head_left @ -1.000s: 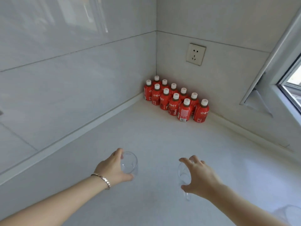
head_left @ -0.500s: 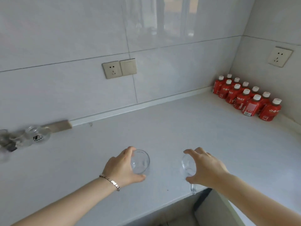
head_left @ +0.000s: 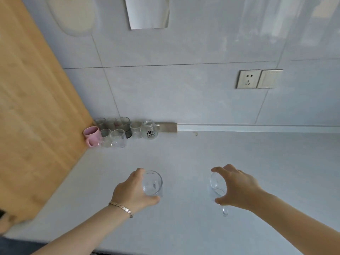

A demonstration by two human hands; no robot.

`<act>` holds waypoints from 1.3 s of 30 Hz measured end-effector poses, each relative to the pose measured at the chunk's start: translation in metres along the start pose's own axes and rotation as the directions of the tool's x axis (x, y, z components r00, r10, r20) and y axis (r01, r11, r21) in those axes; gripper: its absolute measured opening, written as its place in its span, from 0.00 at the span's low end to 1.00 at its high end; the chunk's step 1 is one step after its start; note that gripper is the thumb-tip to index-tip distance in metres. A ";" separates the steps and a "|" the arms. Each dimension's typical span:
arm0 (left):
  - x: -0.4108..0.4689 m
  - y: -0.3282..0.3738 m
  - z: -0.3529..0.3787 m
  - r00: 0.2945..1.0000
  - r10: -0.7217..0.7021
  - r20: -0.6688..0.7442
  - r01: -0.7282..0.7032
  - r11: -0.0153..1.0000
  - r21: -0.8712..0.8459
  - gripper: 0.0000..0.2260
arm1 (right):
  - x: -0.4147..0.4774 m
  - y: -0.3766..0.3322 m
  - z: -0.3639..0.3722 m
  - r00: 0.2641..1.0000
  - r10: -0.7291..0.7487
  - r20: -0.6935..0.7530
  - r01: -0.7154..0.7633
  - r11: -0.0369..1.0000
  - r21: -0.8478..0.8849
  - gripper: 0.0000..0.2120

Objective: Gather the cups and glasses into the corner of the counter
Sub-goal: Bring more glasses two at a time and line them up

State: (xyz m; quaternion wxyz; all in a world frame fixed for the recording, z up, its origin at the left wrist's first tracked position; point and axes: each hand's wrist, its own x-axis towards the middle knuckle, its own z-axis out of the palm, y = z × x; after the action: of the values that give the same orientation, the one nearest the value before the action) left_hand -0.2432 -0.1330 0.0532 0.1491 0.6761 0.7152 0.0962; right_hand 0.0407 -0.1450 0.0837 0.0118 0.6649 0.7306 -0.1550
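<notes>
White counter [head_left: 239, 162], L hand [head_left: 134, 192] fingers gripping clear glass [head_left: 152, 184], R hand [head_left: 237, 188] gripping glass mug [head_left: 216, 188], cups cluster [head_left: 119, 132] in corner

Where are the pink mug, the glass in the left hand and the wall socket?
pink mug [head_left: 92, 135], head view, on its outer side wall.
glass in the left hand [head_left: 152, 183], head view, on its clear inner wall below the rim.
wall socket [head_left: 249, 79], head view, on the faceplate's middle.

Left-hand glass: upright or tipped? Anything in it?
Upright and empty: the glass shows its open rim on top, clear inside, held by left hand.
</notes>
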 end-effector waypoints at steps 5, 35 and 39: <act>0.075 -0.094 -0.013 0.989 -0.150 0.016 0.151 0.988 -0.025 0.27 | 0.087 -0.083 0.022 1.000 -0.010 0.028 0.009 0.999 0.047 0.39; 0.321 -0.136 0.062 0.891 -0.413 0.190 0.445 0.707 -0.550 0.29 | 0.346 -0.182 0.087 0.986 0.131 0.102 -0.147 0.975 0.165 0.45; 0.320 -0.143 0.063 0.898 -0.384 0.217 0.437 0.708 -0.555 0.27 | 0.381 -0.195 0.091 0.988 0.139 0.071 -0.150 0.974 0.170 0.43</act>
State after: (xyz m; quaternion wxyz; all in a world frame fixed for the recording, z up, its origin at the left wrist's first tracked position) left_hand -0.3688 0.1722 -0.0807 0.3997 0.4228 0.7741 0.2495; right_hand -0.2107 0.1886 -0.0468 -0.0139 0.7100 0.6632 -0.2365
